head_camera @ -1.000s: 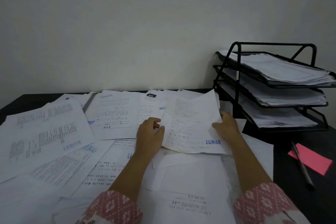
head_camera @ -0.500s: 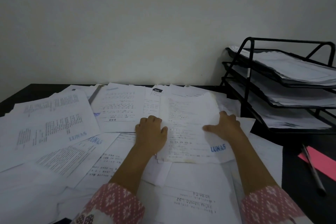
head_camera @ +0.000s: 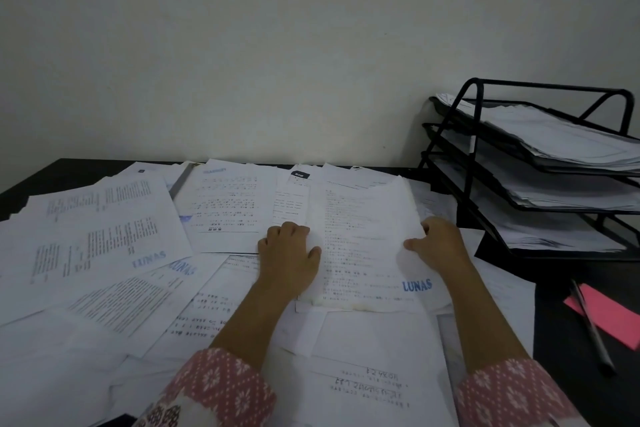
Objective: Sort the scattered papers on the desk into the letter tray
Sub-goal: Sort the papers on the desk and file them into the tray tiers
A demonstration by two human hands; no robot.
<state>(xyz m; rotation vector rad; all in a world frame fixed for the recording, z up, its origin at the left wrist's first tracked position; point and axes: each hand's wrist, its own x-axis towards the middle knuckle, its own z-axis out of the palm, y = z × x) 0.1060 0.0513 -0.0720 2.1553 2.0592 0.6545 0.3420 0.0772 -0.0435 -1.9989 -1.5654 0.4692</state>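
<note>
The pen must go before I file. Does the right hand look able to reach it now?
Probably yes. The pen lies uncovered on the pink note, right of the right hand, only flat papers between. But that hand grips the LUNAS sheet and must release it first.

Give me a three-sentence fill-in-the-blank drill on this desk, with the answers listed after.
1. The black letter tray has ___ tiers, each holding paper.
2. The left hand and right hand grip the side edges of a sheet stamped ___ in blue.
3. At the right of the desk, a dark pen lies across a ___ slip of paper.

Missing words: three; LUNAS; pink.
</note>
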